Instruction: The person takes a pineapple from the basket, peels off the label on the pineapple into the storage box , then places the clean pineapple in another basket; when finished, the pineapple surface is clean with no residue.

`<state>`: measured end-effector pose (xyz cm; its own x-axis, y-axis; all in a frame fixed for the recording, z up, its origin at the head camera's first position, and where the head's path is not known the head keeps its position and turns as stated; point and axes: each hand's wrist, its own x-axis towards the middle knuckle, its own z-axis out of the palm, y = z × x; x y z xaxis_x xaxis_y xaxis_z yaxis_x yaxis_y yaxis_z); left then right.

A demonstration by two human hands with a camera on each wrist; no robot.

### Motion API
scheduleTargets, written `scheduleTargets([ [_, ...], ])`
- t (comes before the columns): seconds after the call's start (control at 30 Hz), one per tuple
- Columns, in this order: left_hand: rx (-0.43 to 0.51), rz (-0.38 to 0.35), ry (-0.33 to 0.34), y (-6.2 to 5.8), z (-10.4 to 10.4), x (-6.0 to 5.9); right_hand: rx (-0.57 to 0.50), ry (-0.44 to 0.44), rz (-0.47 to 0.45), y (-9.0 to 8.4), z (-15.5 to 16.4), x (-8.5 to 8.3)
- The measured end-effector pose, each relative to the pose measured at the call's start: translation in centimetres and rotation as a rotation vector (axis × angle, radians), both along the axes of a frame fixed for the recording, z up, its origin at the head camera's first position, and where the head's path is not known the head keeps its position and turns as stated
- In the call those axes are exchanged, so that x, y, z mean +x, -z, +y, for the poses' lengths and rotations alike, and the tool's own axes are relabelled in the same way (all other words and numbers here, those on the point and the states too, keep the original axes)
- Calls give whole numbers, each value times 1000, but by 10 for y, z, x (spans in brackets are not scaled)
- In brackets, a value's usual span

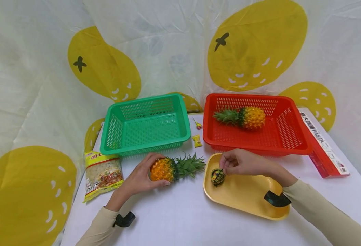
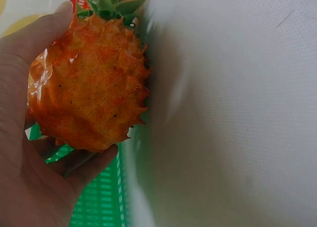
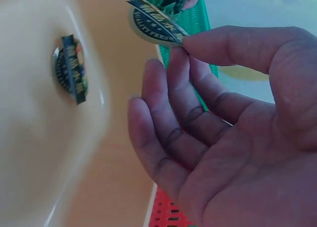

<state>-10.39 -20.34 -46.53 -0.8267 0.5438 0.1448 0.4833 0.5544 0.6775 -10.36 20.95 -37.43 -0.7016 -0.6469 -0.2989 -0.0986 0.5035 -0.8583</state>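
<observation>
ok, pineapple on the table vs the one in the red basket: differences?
The near pineapple lies on the white table, gripped by the left hand, crown pointing right. The far pineapple lies untouched in the red basket, crown pointing left. Shared: orange-yellow body, green crown, both on their sides.

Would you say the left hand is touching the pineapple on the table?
Touching. In the left wrist view the left hand wraps the pineapple, fingers curled under it and thumb along its side.
</observation>
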Motion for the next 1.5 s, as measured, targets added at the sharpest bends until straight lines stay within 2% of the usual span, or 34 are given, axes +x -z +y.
scheduleTargets([
  [0.27,1,6,0,1,0,1,34,-63,14,13,9,5],
  [0.53,-5,4,-1,1,0,1,95,-104,92,31,10,8],
  [0.7,-9,-6,-1,1,-1,2,126,-125,62,37,6,8],
  [1.03,-10,-7,-1,1,0,1,172,-159,116,40,5,8],
  [1.4,-10,4,5,1,-1,0,220,-102,156,37,7,9],
  [1.5,-9,0,4,2,-1,0,220,-115,205,34,6,8],
])
